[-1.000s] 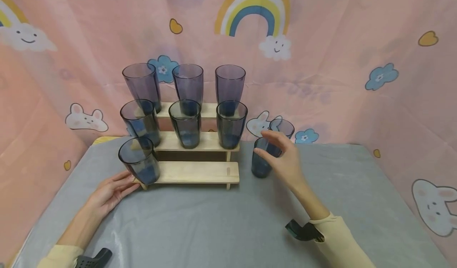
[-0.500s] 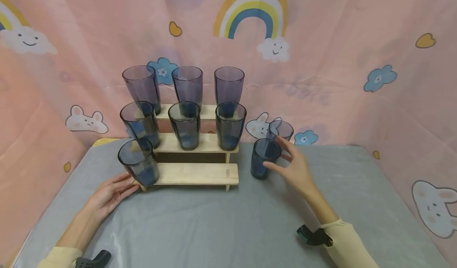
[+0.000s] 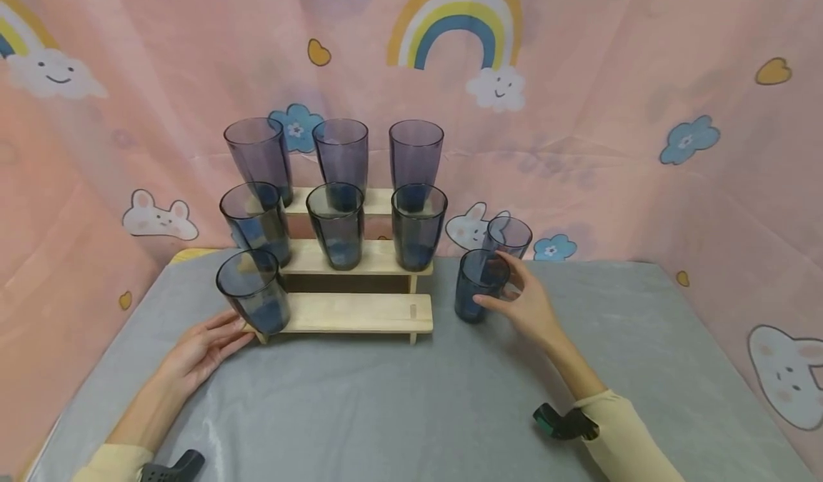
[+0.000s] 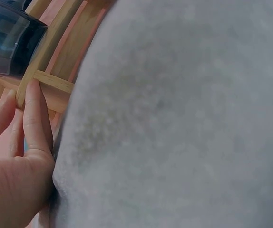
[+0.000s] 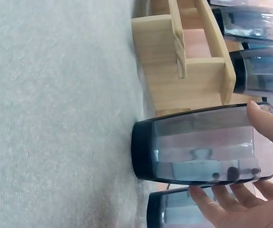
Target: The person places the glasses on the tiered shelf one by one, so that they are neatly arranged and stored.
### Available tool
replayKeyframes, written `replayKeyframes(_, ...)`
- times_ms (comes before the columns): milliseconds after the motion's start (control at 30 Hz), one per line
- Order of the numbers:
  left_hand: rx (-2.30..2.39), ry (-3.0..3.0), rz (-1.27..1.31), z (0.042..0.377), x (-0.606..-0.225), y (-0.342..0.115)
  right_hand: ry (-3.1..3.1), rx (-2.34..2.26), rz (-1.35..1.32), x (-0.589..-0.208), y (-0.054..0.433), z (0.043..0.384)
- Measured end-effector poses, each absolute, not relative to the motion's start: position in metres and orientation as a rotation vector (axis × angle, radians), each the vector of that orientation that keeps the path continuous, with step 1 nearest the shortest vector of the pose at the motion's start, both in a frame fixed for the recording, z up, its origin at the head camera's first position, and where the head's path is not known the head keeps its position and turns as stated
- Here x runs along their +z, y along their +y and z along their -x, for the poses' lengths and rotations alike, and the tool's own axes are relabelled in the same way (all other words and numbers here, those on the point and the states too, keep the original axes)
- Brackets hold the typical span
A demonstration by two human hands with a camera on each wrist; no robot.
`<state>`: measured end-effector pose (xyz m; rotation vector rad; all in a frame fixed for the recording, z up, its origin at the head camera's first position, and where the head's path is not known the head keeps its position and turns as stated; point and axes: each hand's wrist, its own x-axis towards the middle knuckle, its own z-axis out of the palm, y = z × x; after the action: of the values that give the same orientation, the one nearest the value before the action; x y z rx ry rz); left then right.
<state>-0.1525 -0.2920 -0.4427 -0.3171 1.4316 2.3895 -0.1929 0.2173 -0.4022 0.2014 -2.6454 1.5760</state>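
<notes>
A wooden three-tier rack stands on the table and bears several tinted drinking glasses. Its lowest tier has one glass at the left end and bare board to the right. My left hand pinches the left end of that tier between thumb and fingers, as the left wrist view also shows. To the right of the rack, my right hand holds an upright dark blue glass, thumb on one side and fingers on the other. Its base appears to rest on the tabletop. Another glass stands close behind, partly hidden.
Three glasses fill the middle tier, among them a glass at its right end. Three more stand on the top tier, including a glass. A grey cloth covers the table; a patterned pink curtain hangs behind.
My right hand has shifted slightly right and down, and its fingers have come round the side of the front glass. The left hand has stayed at the rack's end.
</notes>
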Motion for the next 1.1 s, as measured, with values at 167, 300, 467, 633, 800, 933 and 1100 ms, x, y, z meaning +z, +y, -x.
replayKeyframes(167, 2.388, 1.432, 0.301, 0.153, -0.442, -0.292, -2.648, 1.542, -0.197, -0.401, 0.219, 0.194)
replayKeyframes(300, 2.387, 1.439, 0.29, 0.153, -0.442, -0.291, -2.667, 1.489, -0.186, -0.398, 0.219, 0.192)
replayKeyframes(467, 2.396, 1.433, 0.304, 0.153, -0.442, -0.291, -2.682, 1.457, -0.184, -0.392, 0.218, 0.187)
replayKeyframes(633, 2.397, 1.432, 0.292, 0.153, -0.442, -0.292, -2.639, 1.478, -0.218, -0.38, 0.216, 0.181)
replayKeyframes(800, 2.399, 1.416, 0.262, 0.152, -0.442, -0.293, -2.587, 1.484, -0.285, -0.365, 0.209, 0.174)
replayKeyframes(933, 2.404, 1.406, 0.25, 0.152, -0.442, -0.293, -2.579, 1.473, -0.327, -0.355, 0.198, 0.168)
replayKeyframes(1100, 2.409, 1.4, 0.255, 0.152, -0.441, -0.292, -2.554, 1.523, -0.389, -0.35, 0.182, 0.163)
